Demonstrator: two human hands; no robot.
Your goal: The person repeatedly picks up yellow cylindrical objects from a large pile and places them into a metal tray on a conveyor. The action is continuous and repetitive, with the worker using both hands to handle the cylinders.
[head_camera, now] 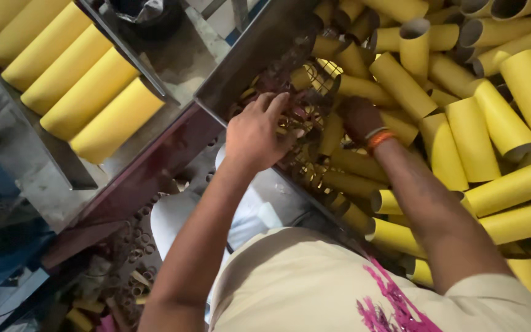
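Note:
My left hand point(256, 132) reaches into the near corner of a metal bin point(259, 43), fingers curled down among small dark rings and tube ends; what it grips is hidden. My right hand point(359, 118), with an orange band at the wrist, is buried in the same spot among yellow cardboard tubes point(401, 86); its fingers are out of sight. Both hands sit close together by a mesh panel point(318, 71) inside the bin.
The bin holds a heap of loose yellow tubes point(499, 123). At the upper left, several yellow tubes point(87, 92) lie side by side on a metal rack point(62, 184). Small cardboard rings and scraps point(136, 246) litter the floor below. A white object point(173, 215) sits under the bin.

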